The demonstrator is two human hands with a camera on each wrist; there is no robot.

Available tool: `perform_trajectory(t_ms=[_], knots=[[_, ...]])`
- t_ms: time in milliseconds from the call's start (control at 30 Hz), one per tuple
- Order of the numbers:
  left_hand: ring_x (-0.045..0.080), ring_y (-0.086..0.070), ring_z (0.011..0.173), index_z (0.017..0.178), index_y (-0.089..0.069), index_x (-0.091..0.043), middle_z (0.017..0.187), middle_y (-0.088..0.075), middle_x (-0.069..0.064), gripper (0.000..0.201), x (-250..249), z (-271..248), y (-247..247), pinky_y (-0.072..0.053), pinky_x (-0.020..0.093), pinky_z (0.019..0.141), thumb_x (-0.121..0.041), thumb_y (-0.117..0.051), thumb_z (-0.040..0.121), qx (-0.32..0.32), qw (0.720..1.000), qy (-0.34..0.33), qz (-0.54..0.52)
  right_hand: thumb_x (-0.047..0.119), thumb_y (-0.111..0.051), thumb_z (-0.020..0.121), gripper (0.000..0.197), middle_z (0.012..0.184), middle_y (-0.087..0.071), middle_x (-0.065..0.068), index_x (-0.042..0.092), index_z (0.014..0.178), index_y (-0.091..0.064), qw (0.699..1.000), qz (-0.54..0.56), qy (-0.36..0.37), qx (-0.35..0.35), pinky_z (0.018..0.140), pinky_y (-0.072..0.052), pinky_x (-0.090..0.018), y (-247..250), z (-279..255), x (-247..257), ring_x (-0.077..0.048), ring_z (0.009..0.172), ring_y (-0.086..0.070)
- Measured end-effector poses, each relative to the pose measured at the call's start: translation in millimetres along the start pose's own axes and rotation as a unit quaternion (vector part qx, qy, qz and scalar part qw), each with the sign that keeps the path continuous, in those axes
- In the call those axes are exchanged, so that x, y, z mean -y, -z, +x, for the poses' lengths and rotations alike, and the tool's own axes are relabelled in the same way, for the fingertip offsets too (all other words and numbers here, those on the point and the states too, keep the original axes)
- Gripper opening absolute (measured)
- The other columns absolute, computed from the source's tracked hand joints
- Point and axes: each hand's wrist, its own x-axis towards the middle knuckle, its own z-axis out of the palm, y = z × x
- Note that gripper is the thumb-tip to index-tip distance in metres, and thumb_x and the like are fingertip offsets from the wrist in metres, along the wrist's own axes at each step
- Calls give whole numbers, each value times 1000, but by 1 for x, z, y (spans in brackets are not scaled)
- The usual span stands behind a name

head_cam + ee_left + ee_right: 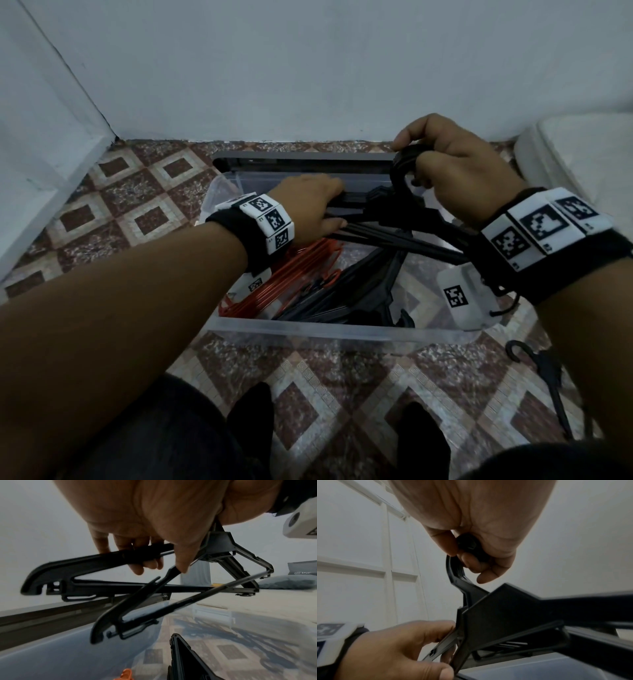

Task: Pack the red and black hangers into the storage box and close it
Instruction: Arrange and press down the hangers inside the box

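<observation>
storage box (308, 334) on the floor (359, 394), close to the wall (308, 68) behind it; lid (301, 159) between box and wall. inside the box, one batch of hangers (274, 284) at the left, another pile of hangers (349, 294) just right of it. above the box, a held bunch of hangers (394, 219), left hand (308, 205) on its left arm, right hand (455, 164) on the hooks, higher and further right. loose hanger (544, 377) on the floor right of the box. feet (251, 421) in front of the box.
</observation>
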Motion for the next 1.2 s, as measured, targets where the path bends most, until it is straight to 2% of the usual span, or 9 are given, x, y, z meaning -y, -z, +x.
perform_trajectory(t_ms=[133,233,400,633,733,900,967,1067,1200], knots=[[29,-52,102,120,-45,-17,107,-50,4,38,-4,4,-23,-40,35,81,-46,-51,96,72,995,-3,-67,20,-48,75,28,76,-65,10,33,96,-61,998,-59,-5,29,54,-43,-26,2,3,-6,-5,54,-53],[33,-48,120,140,-38,-22,131,-50,9,65,1,5,-41,-42,44,100,-60,-52,89,46,997,64,-3,14,-52,84,24,84,-67,4,29,100,-61,991,-129,-16,40,51,-41,-23,3,7,-16,-6,57,-56],[35,-52,104,124,-45,-14,116,-52,12,69,19,-1,-62,-48,45,85,-68,-49,81,-101,974,200,41,17,-53,86,17,93,-67,4,28,96,-61,985,-163,-58,-13,56,-39,-23,12,16,-34,-13,68,-59],[35,-56,118,147,-30,-5,137,-52,17,89,-7,-1,-122,-48,36,94,-65,-56,85,303,948,90,-44,22,-55,82,12,85,-63,12,30,89,-61,983,-158,-86,-45,55,-42,-22,13,25,-52,-10,69,-60],[35,-60,110,138,-40,0,124,-61,19,79,-23,9,-139,-48,33,87,-61,-51,90,300,951,69,-9,22,-55,82,13,84,-64,10,30,91,-60,984,-150,-89,-44,55,-43,-23,13,27,-56,-10,70,-61],[19,-54,64,80,-67,-8,65,-54,-2,35,-18,47,-153,-42,23,67,-38,-56,96,367,929,42,17,22,-55,83,13,82,-64,11,29,93,-61,984,-146,-84,-55,51,-42,-21,10,27,-60,-7,66,-60],[22,-59,76,91,-68,-11,74,-57,1,16,-10,53,-163,-53,28,78,-25,-59,92,379,924,37,26,22,-55,83,14,84,-64,10,29,93,-61,985,-143,-86,-53,54,-45,-22,9,28,-61,-9,68,-61],[28,-63,98,108,-68,-16,105,-67,6,37,-2,48,-170,-53,39,92,-45,-51,92,354,934,21,37,22,-55,84,14,86,-63,12,29,95,-61,984,-145,-87,-50,56,-48,-23,8,29,-62,-10,71,-61],[25,-60,107,112,-68,-15,117,-65,3,46,9,47,-170,-45,26,83,-53,-57,90,405,914,18,23,22,-55,86,13,81,-61,16,29,95,-61,982,-162,-83,-51,44,-41,-11,5,27,-62,-3,64,-59]])
